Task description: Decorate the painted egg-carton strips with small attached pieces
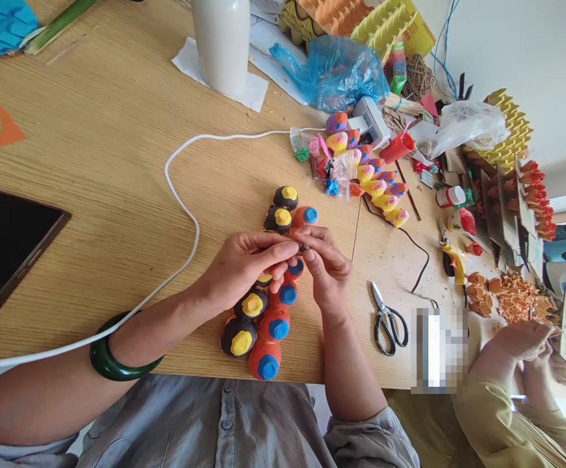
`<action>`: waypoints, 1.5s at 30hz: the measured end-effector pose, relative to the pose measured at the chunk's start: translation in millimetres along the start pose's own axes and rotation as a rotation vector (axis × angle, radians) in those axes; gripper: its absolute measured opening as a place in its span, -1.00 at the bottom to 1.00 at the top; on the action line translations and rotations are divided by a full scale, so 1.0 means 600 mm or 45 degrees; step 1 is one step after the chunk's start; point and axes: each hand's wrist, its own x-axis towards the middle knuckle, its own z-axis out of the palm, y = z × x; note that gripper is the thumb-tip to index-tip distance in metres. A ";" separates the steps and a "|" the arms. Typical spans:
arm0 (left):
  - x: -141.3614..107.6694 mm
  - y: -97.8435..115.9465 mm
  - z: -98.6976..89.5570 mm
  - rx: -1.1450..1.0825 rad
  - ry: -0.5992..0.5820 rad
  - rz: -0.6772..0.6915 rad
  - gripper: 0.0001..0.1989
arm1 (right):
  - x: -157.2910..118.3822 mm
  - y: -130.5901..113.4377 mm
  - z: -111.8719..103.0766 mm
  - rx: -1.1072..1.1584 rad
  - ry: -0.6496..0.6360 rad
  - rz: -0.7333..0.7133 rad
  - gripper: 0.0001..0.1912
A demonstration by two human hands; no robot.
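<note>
Wood-grained tabletop (pixel 117 169) is crossed by a white cable (pixel 234 137), and its far edge is crowded by a white bottle (pixel 221 49) and a blue plastic bag (pixel 344 75). Above two rows of lumps, dark lumps with yellow tops (pixel 253 304) and orange lumps with blue tops (pixel 278 328), a small dark piece (pixel 303 247) is pinched by the thumb and fingers of the right hand (pixel 330 266). By the left hand (pixel 238 266), the piece is met at fingertip; whether it is gripped there too cannot be told. Black-handled scissors (pixel 384 313) are placed beside the right forearm. Cut orange pieces (pixel 519 296) are heaped near a co-worker's hands (pixel 529 339).
</note>
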 end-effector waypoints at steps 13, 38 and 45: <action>0.018 0.017 -0.007 -0.031 0.234 0.042 -0.88 | 0.006 0.001 0.011 0.233 0.208 0.119 -0.76; 0.034 0.010 -0.023 -0.062 0.298 0.122 -0.83 | 0.023 -0.006 0.006 0.782 0.162 0.577 -0.68; 0.038 0.002 -0.029 0.006 0.216 0.116 -0.80 | 0.031 -0.001 0.009 0.738 0.192 0.575 -0.60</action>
